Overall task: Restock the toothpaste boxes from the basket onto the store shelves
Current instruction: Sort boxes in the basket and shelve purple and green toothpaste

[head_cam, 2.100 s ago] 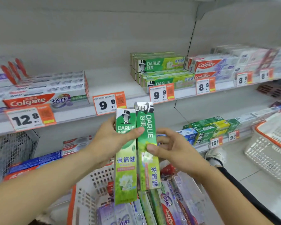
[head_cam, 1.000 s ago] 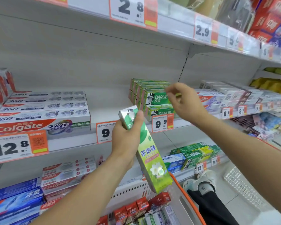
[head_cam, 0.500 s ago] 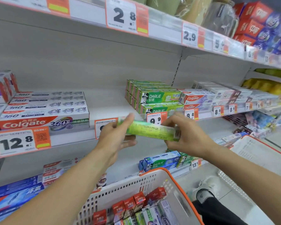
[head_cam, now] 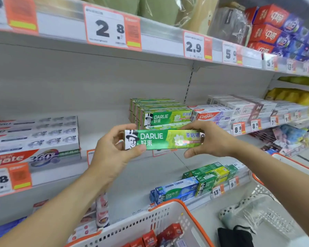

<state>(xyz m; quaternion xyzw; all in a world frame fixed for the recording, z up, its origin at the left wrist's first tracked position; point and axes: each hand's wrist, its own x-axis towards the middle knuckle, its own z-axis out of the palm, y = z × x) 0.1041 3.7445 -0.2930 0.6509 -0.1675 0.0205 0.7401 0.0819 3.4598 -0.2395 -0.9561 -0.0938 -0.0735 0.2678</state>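
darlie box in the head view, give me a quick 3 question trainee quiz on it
1. True or false: the green Darlie box is held level, label facing the camera.
2. Which hands hold it? A) left only B) right only C) both
3. Fill in: the matching Darlie stack on the shelf sits directly ____ the held box.

Key: 1 true. 2 C: left hand grips the logo end, right hand the other end. 3 behind.
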